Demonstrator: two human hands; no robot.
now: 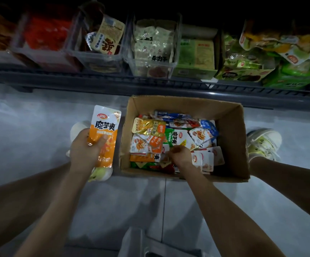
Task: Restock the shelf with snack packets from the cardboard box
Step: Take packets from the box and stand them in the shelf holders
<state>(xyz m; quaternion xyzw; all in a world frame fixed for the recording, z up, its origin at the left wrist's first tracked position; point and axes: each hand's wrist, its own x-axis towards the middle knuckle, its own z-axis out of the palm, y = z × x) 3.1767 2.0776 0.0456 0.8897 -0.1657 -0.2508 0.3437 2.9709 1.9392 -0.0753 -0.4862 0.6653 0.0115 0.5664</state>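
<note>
The pale tiled floor [39, 127] is shining dimly in a dark shop aisle, and the cardboard box [230, 145] is sitting on it with its top open. Just past the far side of the box, the low shelf [113, 84] is running across, and clear bins [98, 58] full of snacks are standing on it. Inside the box, the snack packets [146, 127] are lying in a loose, mixed pile. To the left of the box, the left hand [83, 151] is holding up an orange and white packet [105, 125]. Its fingers and thumb are wrapping round the lower half, and the top half is sticking up free. The right hand [181, 155] is reaching down into the box, near the box's front wall, and its fingers are curling into the pile. They may be closing on a small packet, but the hand is hiding the fingertips, so it is not possible to tell if they are really gripping one. A shoe [263, 143] is resting to the right of the box. The packets are probably very light, thin and bendy. Their shiny skins are likely making them slippery, so they may be sliding over each other when one is pulled out. A good place to hold one is across the middle, thumb on one side and fingers on the other, or by a flat sealed edge, squeezing gently.
</note>
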